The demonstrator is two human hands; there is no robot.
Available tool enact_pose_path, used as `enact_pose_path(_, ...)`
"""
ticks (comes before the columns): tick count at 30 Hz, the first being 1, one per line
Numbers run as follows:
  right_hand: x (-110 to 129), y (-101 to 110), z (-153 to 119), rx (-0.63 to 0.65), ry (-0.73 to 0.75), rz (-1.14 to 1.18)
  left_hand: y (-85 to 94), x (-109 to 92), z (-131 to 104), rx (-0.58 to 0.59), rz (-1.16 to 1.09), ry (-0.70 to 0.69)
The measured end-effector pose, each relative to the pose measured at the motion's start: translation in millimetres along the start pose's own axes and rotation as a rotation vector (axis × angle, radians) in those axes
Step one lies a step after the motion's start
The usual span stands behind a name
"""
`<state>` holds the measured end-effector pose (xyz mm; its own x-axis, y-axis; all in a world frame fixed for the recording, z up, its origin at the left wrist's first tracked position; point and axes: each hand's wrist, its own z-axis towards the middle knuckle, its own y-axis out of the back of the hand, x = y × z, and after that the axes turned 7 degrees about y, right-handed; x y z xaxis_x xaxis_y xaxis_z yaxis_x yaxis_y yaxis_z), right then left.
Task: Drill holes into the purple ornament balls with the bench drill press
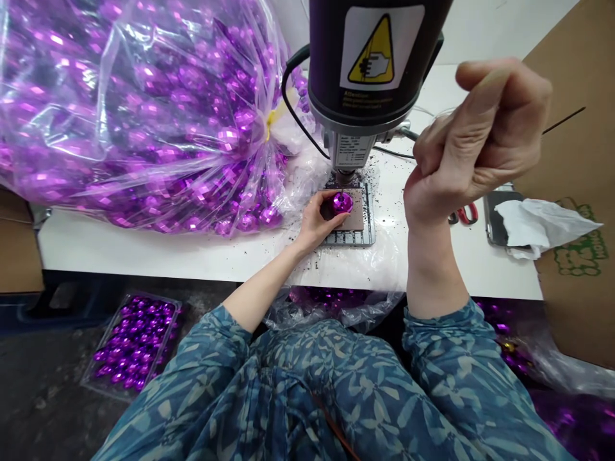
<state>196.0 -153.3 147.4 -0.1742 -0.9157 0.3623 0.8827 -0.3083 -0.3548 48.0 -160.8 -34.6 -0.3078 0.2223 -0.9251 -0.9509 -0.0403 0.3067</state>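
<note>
A shiny purple ball (342, 203) rests on a brown board (356, 222) on the metal base of a drill press (365, 109). My left hand (318, 219) grips the ball from its left side, thumb and fingers around it. The drill's tip meets the top of the ball; whether it has entered cannot be made out. My right hand (480, 137) is raised to the right of the drill head, its fingers curled round the end of a thin dark lever (563, 120), most of which the hand hides. Dark shavings lie around the base.
A big clear bag (158, 121) of purple balls, tied in yellow, covers the table's left side. A tray (134, 342) of purple balls is low at the left. Red-handled scissors (467, 214), a phone (497, 221) and white tissue (541, 224) lie right, beside a cardboard box (581, 192).
</note>
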Motion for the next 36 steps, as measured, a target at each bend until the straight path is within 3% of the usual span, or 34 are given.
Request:
enact_pose_path(6,-2,3,-11,-0.043,-0.007,-0.162,-0.3,0,0,-0.007,-0.014,-0.007)
enact_pose_path(14,-28,13,-22,-0.103,0.102,0.003,-0.9,2,0,0.000,-0.042,-0.004)
enact_pose_path(19,-46,19,-28,-0.051,0.137,-0.033,-2.6,3,0,-0.019,-0.052,0.002)
enact_pose_path(26,-40,23,-37,-0.048,0.149,0.067,-1.7,1,-1,-0.030,-0.081,0.000)
enact_pose_path(31,-13,0,-1,-0.083,0.119,0.099,-3.5,0,1,-0.026,-0.062,0.005)
enact_pose_path(35,-5,-22,45,0.022,-0.168,0.154,3.8,-17,-11,-0.103,0.045,-0.018)
enact_pose_path(36,-7,-26,52,0.043,-0.219,0.142,9.2,-25,-19,-0.074,0.080,-0.054)
